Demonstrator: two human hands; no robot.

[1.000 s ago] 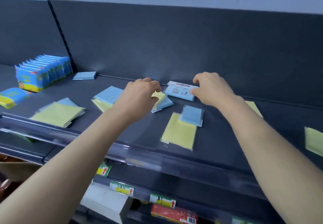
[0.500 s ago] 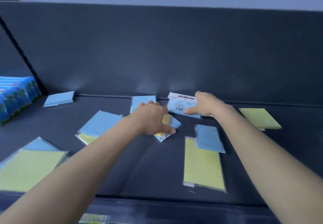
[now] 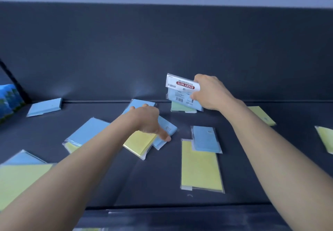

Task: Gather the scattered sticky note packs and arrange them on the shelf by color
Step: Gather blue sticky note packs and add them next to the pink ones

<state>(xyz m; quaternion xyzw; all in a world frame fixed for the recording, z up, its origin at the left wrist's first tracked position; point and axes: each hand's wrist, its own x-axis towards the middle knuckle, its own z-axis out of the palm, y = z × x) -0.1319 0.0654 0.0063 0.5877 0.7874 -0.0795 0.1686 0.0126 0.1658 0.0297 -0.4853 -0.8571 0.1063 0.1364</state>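
Blue pack (image 3: 182,93), now above shelf (image 3: 162,185)

Blue and yellow packs (image 3: 200,165), dark shelf (image 3: 162,185)

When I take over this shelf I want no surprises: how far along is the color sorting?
Done: no color groups show. In hand: the right hand holds a labelled blue pack up at the shelf's back, and the left hand rests on a yellow pack overlapping a small blue pack; its grip is unclear. Left: blue and yellow packs lie mixed, such as a blue pack atop a long yellow pack.
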